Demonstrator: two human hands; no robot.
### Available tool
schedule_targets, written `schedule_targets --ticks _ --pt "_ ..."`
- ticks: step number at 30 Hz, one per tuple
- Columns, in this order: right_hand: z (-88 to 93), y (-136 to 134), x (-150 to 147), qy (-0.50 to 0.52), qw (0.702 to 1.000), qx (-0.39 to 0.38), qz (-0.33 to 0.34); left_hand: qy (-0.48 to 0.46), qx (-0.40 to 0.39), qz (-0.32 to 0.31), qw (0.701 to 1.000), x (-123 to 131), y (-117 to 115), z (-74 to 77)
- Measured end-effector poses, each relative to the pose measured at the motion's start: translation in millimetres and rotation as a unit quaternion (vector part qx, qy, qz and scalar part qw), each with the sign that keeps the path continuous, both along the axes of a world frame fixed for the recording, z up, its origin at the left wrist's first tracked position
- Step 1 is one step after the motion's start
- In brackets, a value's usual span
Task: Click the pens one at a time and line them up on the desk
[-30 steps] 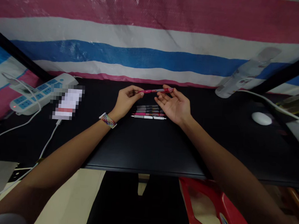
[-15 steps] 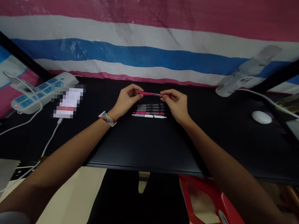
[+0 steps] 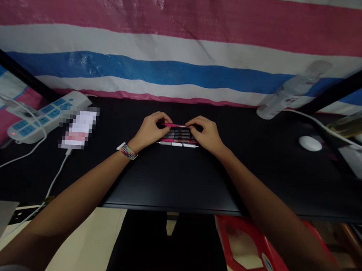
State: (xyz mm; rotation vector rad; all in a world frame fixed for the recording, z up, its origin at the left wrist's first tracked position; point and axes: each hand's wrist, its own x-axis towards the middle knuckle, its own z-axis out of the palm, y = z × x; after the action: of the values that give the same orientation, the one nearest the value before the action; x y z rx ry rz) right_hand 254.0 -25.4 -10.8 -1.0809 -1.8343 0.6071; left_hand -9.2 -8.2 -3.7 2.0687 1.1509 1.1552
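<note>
On the black desk (image 3: 178, 180) lies a neat row of several pens (image 3: 178, 138), dark ones at the back, a pink one and a white one at the front. Just behind that row a pink pen (image 3: 174, 125) is held level by both its ends. My left hand (image 3: 152, 130) pinches its left end, with a striped band on the wrist. My right hand (image 3: 205, 134) pinches its right end. Both hands rest low at the desk, fingers curled down over the back of the row.
A white power strip (image 3: 44, 115) with cables lies at the left, a blurred-out item (image 3: 78, 128) beside it. A clear bottle (image 3: 289, 93) lies at the back right, a white mouse (image 3: 309, 143) farther right. A red plastic stool (image 3: 253, 254) stands under the desk edge.
My right hand closed on the pink pen's right end. Both hands then brought the pen down from above the desk to just behind the row of pens.
</note>
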Motion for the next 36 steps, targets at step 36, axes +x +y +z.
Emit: schedule_targets --ticks 36 --pt "-15.5 -24 -19 0.302 0.936 -0.107 -0.145 -0.218 -0.090 0.072 0.969 12 -17 -5.7"
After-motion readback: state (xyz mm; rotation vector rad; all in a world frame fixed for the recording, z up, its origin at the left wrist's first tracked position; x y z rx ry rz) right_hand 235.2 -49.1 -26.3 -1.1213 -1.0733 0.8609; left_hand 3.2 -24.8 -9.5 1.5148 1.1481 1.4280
